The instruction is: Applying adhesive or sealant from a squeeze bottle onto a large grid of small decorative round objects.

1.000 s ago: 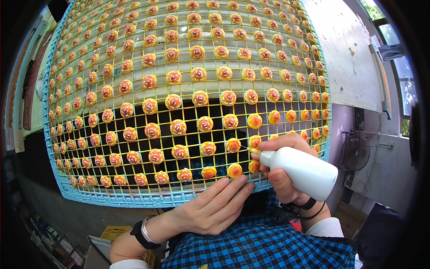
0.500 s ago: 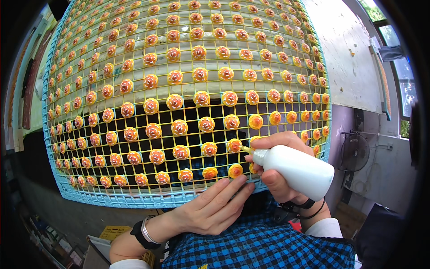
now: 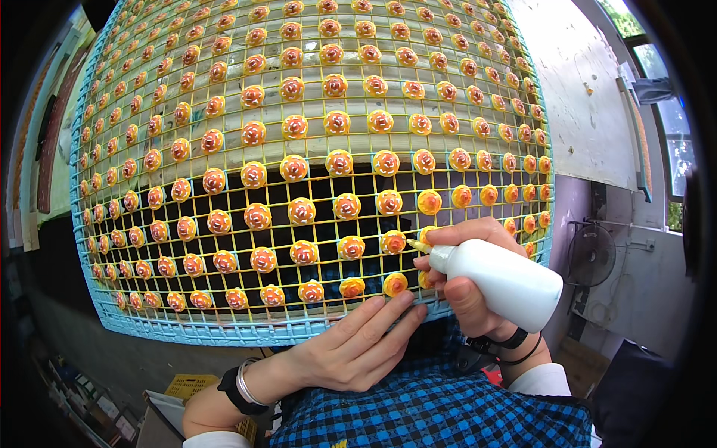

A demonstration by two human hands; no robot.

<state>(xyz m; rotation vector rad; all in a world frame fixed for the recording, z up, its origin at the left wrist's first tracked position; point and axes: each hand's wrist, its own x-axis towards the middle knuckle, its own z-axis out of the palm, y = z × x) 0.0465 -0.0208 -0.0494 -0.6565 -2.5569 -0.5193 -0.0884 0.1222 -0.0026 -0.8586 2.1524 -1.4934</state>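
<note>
Head view: the right hand (image 3: 463, 287) is clamped round a white bottle (image 3: 499, 281), its yellow nozzle (image 3: 417, 245) touching an orange bud (image 3: 393, 242) on the yellow grid (image 3: 314, 149). The left hand (image 3: 355, 347) lies flat, fingers together, holding nothing, fingertips against the grid's blue rim (image 3: 246, 334) just below another bud (image 3: 395, 284).

Bright, even daylight, sharp centre, strong fisheye bending and dark vignette at the rim.
</note>
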